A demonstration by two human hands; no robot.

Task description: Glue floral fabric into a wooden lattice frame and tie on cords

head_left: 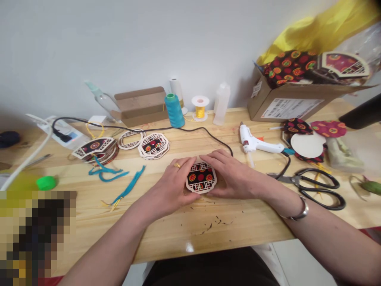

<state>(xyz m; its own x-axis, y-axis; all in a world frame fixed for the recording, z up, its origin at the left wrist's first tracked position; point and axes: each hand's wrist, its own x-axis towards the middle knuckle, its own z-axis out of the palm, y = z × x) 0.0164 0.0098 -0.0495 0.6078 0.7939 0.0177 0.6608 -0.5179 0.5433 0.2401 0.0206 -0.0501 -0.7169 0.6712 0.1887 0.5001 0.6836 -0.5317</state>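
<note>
Near the front edge of the worktop point(163, 240), about midway along, a small lattice panel point(201, 177) sits between two hands. Its pale wooden outline is scalloped, with fretwork across top and bottom and dark cloth between, printed with red and orange roundels. The left hand point(174, 180) and the right hand point(230, 174) pinch it from either side, each grip setting fingers at the upper rim and thumb at the lower; whether it touches the wood, I cannot tell. Dark scraps point(220, 221) dot the light boards between hands and front edge. Along the back edge, before a pale wall point(149, 39), stand a blue thread cone point(174, 112) and a yellow spool point(200, 112); an open carton point(264, 99) takes the back right corner. Scissors point(320, 186) crowd the right forearm, a glue gun point(258, 143) behind them; a blue tassel point(130, 186) lies beside the left forearm.
</note>
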